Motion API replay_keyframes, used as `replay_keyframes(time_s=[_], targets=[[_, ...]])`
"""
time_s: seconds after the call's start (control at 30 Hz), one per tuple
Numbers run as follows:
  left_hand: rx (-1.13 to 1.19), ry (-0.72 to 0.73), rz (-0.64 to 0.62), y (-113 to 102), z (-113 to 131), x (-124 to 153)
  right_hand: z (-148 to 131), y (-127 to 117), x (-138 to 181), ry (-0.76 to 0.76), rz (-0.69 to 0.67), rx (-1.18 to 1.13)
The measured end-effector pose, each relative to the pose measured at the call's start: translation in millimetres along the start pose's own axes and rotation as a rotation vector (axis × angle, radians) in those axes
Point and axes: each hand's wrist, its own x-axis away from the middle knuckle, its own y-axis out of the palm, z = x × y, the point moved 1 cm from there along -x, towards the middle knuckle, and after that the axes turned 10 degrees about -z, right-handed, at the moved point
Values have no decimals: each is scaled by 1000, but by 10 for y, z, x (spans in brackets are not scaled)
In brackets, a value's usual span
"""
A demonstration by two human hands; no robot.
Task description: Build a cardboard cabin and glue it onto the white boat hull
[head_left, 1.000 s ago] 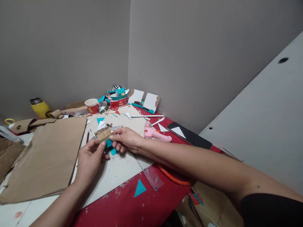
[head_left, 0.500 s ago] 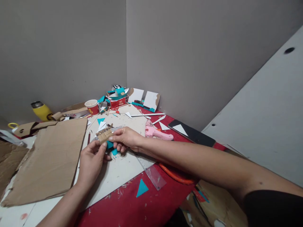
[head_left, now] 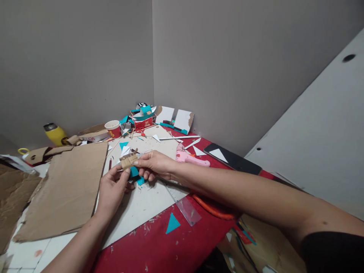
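Observation:
Between my two hands is a small piece of brown cardboard [head_left: 127, 160] with dark print along its far edge. My left hand [head_left: 113, 189] pinches its near left side, thumb on top. On the right side, my right hand [head_left: 153, 165] grips it between thumb and fingers. Teal paper pieces [head_left: 134, 172] show just below the cardboard; whether they are attached to it I cannot tell. Under my hands lies a pale board [head_left: 142, 206] strewn with small scraps. The fingertips beneath the cardboard are partly hidden.
A large cardboard sheet [head_left: 68, 185] lies at left. A pink glue gun [head_left: 192, 157], a dark phone-like slab [head_left: 241, 161] and a clear ruler [head_left: 189, 212] are at right. Behind stand a paper cup [head_left: 113, 129], a yellow bottle [head_left: 56, 135] and red scissors [head_left: 141, 131].
The cardboard piece has tilted slightly in my hands, so its printed edge looks narrower. Both hands keep their hold. The whole view has shifted a little.

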Motion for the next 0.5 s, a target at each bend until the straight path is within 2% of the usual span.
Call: replay_keyframes(time_s=[0.17,0.37,0.5], targets=[[-9,32,7,22,24,16,-9,-38,45,-16,-1,4],[-40,114,196,5,156,52,-21,-72,34,-25,37,-21],[-28,164,245,-27,163,48,-23,-43,-47,-7,10,-52]])
